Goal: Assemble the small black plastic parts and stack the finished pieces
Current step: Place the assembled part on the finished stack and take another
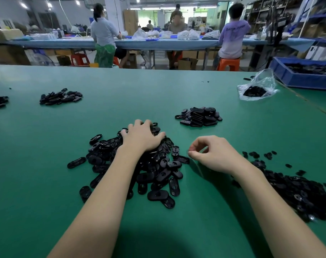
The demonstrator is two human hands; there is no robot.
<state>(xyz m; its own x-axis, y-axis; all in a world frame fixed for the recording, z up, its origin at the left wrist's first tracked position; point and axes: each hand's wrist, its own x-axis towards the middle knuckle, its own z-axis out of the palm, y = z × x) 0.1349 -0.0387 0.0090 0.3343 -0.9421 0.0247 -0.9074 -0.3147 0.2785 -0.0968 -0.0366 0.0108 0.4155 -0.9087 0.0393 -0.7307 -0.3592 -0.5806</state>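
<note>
The green table (46, 164) carries several piles of black plastic parts. The central pile (154, 170) is partly covered by the left hand (142, 135), which lies on top with fingers curled into the parts; its fingertips are hidden. The right pile (296, 190) is cut by the frame edge. A stacked group (199, 116) sits further back. The right hand (214, 154) hovers between piles, thumb and forefinger close together; whether it pinches something I cannot tell.

Stack (199, 116) behind central pile (154, 172)

Faint print on the purple shirt (233, 32) is too blurred to read.
</note>
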